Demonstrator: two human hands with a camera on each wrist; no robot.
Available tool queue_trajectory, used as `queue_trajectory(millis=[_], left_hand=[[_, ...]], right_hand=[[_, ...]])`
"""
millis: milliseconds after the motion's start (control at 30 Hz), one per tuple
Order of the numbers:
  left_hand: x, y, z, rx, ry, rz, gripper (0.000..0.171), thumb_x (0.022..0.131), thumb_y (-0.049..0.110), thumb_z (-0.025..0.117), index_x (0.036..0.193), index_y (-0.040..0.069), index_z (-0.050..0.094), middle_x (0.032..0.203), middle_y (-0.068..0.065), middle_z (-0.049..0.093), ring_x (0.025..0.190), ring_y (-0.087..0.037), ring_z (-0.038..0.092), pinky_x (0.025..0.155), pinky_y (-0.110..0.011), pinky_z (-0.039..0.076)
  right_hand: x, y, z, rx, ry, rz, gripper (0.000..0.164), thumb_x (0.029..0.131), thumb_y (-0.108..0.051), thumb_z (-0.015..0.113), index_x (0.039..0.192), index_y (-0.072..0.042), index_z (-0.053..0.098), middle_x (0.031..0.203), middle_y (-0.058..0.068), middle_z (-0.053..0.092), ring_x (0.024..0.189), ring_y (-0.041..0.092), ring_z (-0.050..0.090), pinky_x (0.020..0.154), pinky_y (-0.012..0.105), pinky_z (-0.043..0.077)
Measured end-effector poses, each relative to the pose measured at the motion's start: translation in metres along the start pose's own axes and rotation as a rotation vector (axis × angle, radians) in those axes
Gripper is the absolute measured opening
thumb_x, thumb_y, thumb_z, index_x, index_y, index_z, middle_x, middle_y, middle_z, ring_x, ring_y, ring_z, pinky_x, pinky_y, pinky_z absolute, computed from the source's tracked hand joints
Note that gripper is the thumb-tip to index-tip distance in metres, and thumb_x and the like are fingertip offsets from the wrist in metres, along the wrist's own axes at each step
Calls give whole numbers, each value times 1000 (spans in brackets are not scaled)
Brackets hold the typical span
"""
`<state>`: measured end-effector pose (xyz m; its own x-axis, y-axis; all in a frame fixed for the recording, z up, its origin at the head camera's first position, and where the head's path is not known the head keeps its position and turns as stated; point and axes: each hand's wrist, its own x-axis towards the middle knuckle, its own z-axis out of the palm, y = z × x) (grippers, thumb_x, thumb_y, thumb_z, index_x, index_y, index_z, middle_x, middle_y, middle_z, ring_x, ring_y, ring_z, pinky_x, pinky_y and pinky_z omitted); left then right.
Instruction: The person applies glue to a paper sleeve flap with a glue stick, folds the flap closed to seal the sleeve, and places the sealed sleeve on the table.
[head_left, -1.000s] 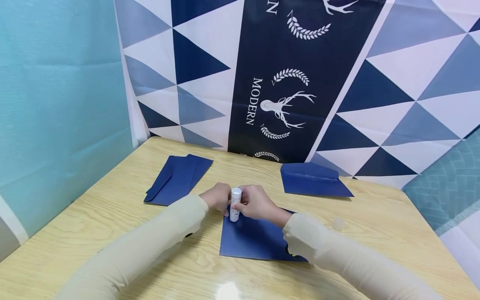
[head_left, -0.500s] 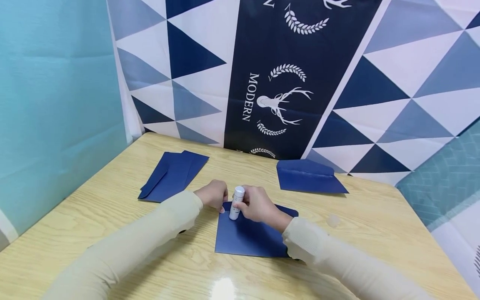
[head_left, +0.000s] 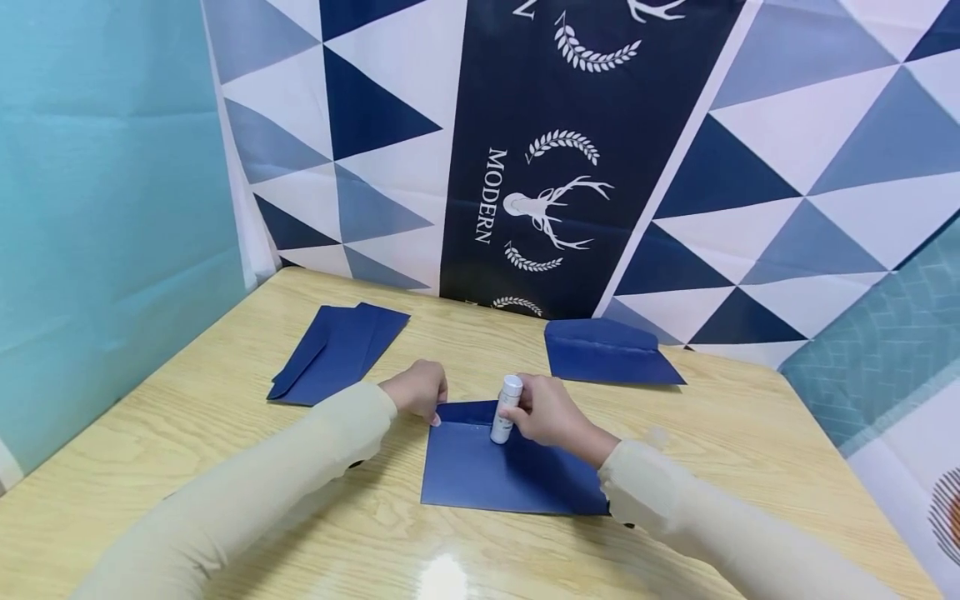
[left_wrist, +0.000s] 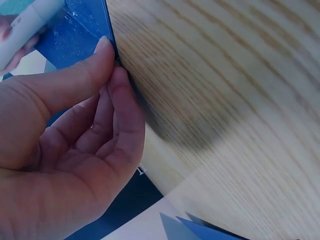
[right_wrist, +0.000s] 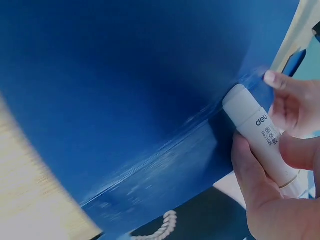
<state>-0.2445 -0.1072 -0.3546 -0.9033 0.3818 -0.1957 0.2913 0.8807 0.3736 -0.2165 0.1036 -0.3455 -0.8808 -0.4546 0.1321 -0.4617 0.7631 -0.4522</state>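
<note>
A dark blue envelope lies on the table with its flap unfolded away from the person. My left hand pinches the envelope's left edge near the fold between thumb and fingers, as the left wrist view shows. In my right hand is a white glue stick, held tilted with its lower end against the paper beside the fold. Whitish glue marks run along the fold in the right wrist view, where the glue stick bears the print "deli".
Overlapping blue envelopes lie at the back left of the wooden table. Another blue envelope with a raised flap lies at the back right, close to the patterned backdrop.
My right hand has moved the glue stick rightward along the envelope's fold, away from my left hand. The left hand stays at the left edge. The head view has shifted slightly.
</note>
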Motion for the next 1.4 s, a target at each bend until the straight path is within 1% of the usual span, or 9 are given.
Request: queue_trajectory(millis=[133, 300, 567, 767, 900, 1067, 1200, 1300, 1400], left_hand=[[-3, -1, -1, -7, 0, 3, 46, 72, 5, 83, 55, 14, 41, 55, 6, 36, 65, -11, 36, 61, -20, 32], [-5, -1, -1, -5, 9, 1, 44, 72, 6, 83, 57, 14, 43, 58, 6, 38, 66, -11, 37, 61, -20, 33], [-2, -1, 0, -7, 10, 1, 42, 71, 6, 84, 57, 14, 44, 58, 6, 40, 66, -11, 39, 62, -20, 35], [-2, 0, -1, -2, 21, 2, 39, 68, 6, 85, 58, 13, 48, 59, 6, 43, 67, -11, 42, 64, -20, 37], [-3, 1, -1, -11, 3, -5, 39, 70, 6, 84, 58, 13, 48, 59, 6, 43, 67, -11, 41, 63, -20, 36], [-4, 1, -3, -21, -27, -1, 42, 72, 6, 82, 57, 14, 45, 58, 6, 39, 66, -11, 38, 60, -20, 34], [-4, 1, -4, -17, -20, 1, 41, 71, 5, 83, 57, 14, 45, 58, 6, 39, 66, -11, 39, 60, -20, 34], [-4, 1, -3, -17, -18, -6, 38, 71, 6, 83, 59, 13, 47, 60, 6, 41, 67, -11, 40, 61, -20, 35], [-2, 2, -2, -15, -19, -13, 37, 71, 7, 84, 60, 13, 48, 62, 6, 42, 68, -11, 40, 62, -20, 36]], right_hand=[[-7, 13, -7, 20, 12, 26, 15, 86, -11, 70, 94, 0, 64, 87, 14, 74, 79, 20, 72, 64, 28, 55], [-17, 27, -13, 48, 12, 71, 21, 87, -8, 68, 102, 5, 63, 93, 18, 72, 85, 26, 72, 69, 32, 58], [-29, 41, -25, 21, 12, 126, 22, 87, -9, 68, 103, 5, 62, 93, 18, 71, 84, 25, 71, 69, 32, 57], [-36, 47, -33, 42, 4, 161, 20, 88, -7, 68, 101, 6, 62, 93, 18, 70, 85, 26, 70, 70, 33, 58], [-42, 53, -38, 41, -1, 173, 19, 88, -8, 67, 100, 5, 62, 92, 18, 70, 84, 26, 70, 69, 33, 57], [-46, 59, -44, 31, -7, 182, 18, 87, -8, 68, 99, 5, 62, 91, 18, 71, 83, 25, 70, 67, 32, 57], [-47, 63, -48, 17, -19, 172, 19, 87, -9, 68, 99, 5, 61, 91, 18, 71, 84, 26, 71, 68, 33, 57], [-45, 65, -53, -10, -48, 145, 18, 86, -10, 69, 97, 3, 62, 89, 16, 72, 79, 22, 69, 65, 31, 56], [-40, 67, -59, -42, -95, 101, 15, 85, -11, 70, 93, 0, 63, 83, 12, 72, 71, 15, 64, 60, 28, 51]])
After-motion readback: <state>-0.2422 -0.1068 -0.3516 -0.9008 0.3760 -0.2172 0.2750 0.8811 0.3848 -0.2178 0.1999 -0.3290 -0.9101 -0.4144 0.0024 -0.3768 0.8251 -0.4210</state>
